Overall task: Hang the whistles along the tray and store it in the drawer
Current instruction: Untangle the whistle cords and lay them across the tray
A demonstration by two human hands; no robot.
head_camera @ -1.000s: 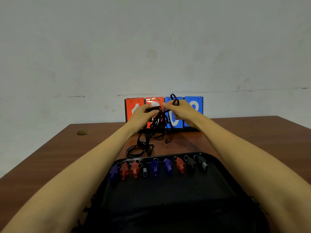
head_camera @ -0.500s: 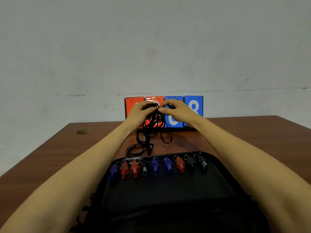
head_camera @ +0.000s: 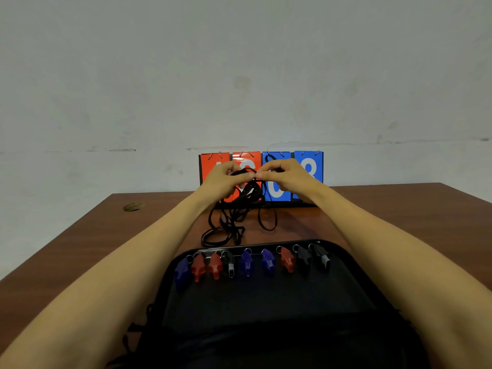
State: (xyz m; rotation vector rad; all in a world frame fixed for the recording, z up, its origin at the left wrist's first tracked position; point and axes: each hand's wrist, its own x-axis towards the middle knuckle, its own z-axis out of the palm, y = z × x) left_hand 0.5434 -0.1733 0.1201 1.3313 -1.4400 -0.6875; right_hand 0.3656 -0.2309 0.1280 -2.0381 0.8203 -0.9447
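Both hands are raised at the far side of the table point(head_camera: 399, 214), meeting in front of a flip scoreboard point(head_camera: 261, 177). The left hand point(head_camera: 226, 179) and right hand point(head_camera: 287, 174) each pinch a tangle of black cords point(head_camera: 239, 209) between thumb and fingertips, the fingertips of the two hands almost touching at the middle. From that pinch the cords hang down in a loose bunch; their lower loops lie on the wood just beyond the tray point(head_camera: 266, 302), with one loop trailing to the right of the main clump.

The tray is black with rounded corners and sits near the person, between the forearms. Along its far edge nine whistles point(head_camera: 247, 262) hang in a row by small metal rings, bodies pointing toward the near side. From left to right: blue, red, red, black (with a pale mouthpiece), blue, blue, red, black, black. They sit close beside one another, the left four more crowded than the rest.

The scoreboard stands upright against the wall point(head_camera: 239, 75), two red cards on the left and two blue on the right; a white 0 and 8 show on the blue ones, while the hands cover most of the red digits. A small brownish object point(head_camera: 133, 206) lies near the far left corner of the table, well apart from everything else
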